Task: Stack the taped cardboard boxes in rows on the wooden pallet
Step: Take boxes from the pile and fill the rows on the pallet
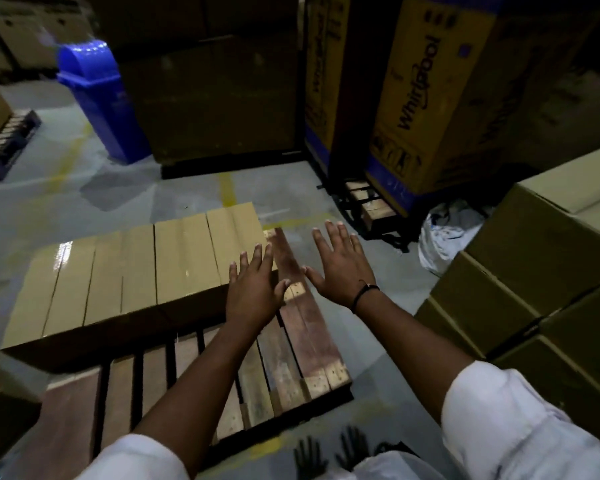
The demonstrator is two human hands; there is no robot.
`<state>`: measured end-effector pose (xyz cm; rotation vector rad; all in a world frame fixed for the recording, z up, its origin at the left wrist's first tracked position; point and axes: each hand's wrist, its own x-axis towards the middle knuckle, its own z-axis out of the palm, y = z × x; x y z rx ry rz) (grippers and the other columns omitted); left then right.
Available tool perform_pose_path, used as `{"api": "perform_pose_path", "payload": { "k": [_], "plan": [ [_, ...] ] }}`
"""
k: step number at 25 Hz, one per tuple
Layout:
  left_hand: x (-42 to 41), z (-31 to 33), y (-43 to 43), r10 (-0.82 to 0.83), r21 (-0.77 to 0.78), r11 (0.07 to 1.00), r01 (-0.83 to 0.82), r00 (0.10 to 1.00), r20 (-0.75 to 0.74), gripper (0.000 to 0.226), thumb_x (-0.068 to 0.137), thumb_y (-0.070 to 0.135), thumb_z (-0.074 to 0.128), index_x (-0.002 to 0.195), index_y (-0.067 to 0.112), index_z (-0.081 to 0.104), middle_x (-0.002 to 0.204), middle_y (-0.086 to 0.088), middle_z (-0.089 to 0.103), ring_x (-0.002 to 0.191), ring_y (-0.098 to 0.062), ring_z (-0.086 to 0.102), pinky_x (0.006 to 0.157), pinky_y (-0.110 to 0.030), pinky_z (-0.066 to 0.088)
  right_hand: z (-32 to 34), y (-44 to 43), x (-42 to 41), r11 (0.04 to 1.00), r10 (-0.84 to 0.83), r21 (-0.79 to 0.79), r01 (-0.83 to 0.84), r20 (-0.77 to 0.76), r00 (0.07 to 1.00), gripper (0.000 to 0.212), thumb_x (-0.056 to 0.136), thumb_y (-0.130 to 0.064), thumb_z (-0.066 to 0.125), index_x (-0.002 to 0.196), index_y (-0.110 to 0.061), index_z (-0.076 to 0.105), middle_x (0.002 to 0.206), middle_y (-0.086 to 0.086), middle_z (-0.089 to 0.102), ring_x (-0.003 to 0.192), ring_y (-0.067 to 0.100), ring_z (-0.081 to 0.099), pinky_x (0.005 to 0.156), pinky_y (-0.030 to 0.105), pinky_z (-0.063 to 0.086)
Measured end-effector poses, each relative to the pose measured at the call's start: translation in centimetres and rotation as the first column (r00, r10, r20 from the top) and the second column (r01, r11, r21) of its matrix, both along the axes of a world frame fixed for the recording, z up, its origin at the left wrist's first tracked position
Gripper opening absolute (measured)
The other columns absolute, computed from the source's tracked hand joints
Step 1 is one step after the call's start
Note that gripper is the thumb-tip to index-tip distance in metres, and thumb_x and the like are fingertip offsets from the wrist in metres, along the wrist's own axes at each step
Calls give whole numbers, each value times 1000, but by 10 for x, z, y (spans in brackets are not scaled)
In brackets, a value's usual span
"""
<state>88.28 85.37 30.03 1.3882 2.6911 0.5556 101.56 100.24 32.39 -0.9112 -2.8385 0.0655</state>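
**White sleeves [520, 427] and two open hands over a pallet with one row laid**

White sleeves fill the bottom corners of the view, rolled back on both forearms, which reach forward over the wooden pallet [291, 358]. The left hand [253, 289] is spread flat, palm down, with its fingers straight and apart. It lies over the near right corner of the row of taped cardboard boxes [136, 271], but whether it presses on the cardboard or sits just above it cannot be told. The right hand [340, 265] is just as wide, fingers fanned and holding nothing, above the pallet's right edge and the grey floor [84, 188] beyond it. A thin black band [362, 294] circles that wrist.

The boxes stand side by side in a single row along the far side of the pallet, their tops level and glossy tape catching the light at the left end. The nearer slats are bare wood with dark gaps between them.

To the right, well apart from the pallet, plain cardboard boxes [534, 271] are piled several high. A crumpled white plastic bag [444, 237] lies on the floor between that pile and tall yellow and blue Whirlpool cartons [420, 98], which rest on their own pallet. A large dark carton [215, 98] stands further back, with a blue bin [97, 98] just beside it on the left. A faded yellow line [227, 188] crosses the floor behind the row.
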Motion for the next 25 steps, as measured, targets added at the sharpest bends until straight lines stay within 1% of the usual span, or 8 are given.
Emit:
{"api": "perform_pose_path", "payload": {
  "k": [4, 8, 12, 15, 19, 22, 25],
  "plan": [
    [33, 21, 32, -111, 57, 992, 111, 994, -3, 82, 102, 54, 51, 165, 23, 10, 172, -3, 11, 157, -34, 10, 127, -51, 8, 23, 13, 43, 994, -96, 48, 99, -64, 993, 83, 100, -63, 43, 163, -16, 17, 170, 17, 10, 157, 38, 2, 126, 54, 8],
    [89, 42, 79, -252, 120, 960, 252, 968, -8, 82, 101, 54, 53, 165, 23, 11, 171, -4, 17, 156, -36, 14, 127, -49, 10, 42, 36, 108, 969, -221, 83, 232, -121, 968, 84, 98, -65, 45, 163, -16, 22, 169, 17, 14, 156, 41, 9, 124, 56, 11],
    [157, 58, 128, -380, 149, 913, 379, 925, -20, 84, 100, 56, 53, 165, 25, 9, 171, -3, 16, 156, -36, 16, 127, -49, 9, 55, 67, 185, 935, -330, 81, 344, -148, 932, 84, 98, -66, 45, 163, -19, 18, 170, 15, 10, 157, 40, 4, 125, 58, 11],
    [208, 68, 160, -453, 165, 876, 453, 891, -42, 83, 100, 56, 54, 164, 25, 12, 170, -2, 21, 155, -36, 18, 127, -51, 13, 63, 89, 241, 896, -424, 63, 439, -164, 890, 85, 98, -66, 43, 164, -20, 15, 171, 14, 8, 157, 39, 2, 126, 55, 7],
    [273, 77, 198, -523, 201, 828, 523, 850, -62, 81, 99, 54, 56, 164, 26, 17, 168, 0, 26, 155, -31, 20, 126, -52, 13, 72, 117, 313, 836, -533, 42, 547, -174, 828, 85, 98, -66, 44, 164, -22, 14, 171, 13, 4, 157, 39, -2, 126, 54, 3],
    [320, 82, 226, -564, 201, 802, 562, 824, -52, 82, 99, 54, 57, 164, 26, 15, 169, -1, 25, 155, -31, 20, 126, -54, 15, 79, 137, 364, 789, -597, 53, 612, -171, 784, 85, 98, -66, 43, 164, -23, 12, 171, 13, 4, 157, 40, -1, 126, 56, 5],
    [367, 83, 248, -610, 188, 771, 609, 790, -58, 83, 99, 53, 57, 165, 26, 14, 169, -1, 24, 155, -34, 21, 126, -52, 16, 80, 155, 411, 728, -675, 18, 686, -156, 721, 85, 97, -68, 43, 163, -24, 14, 171, 13, 5, 157, 40, 0, 126, 56, 7]
  ]
}}
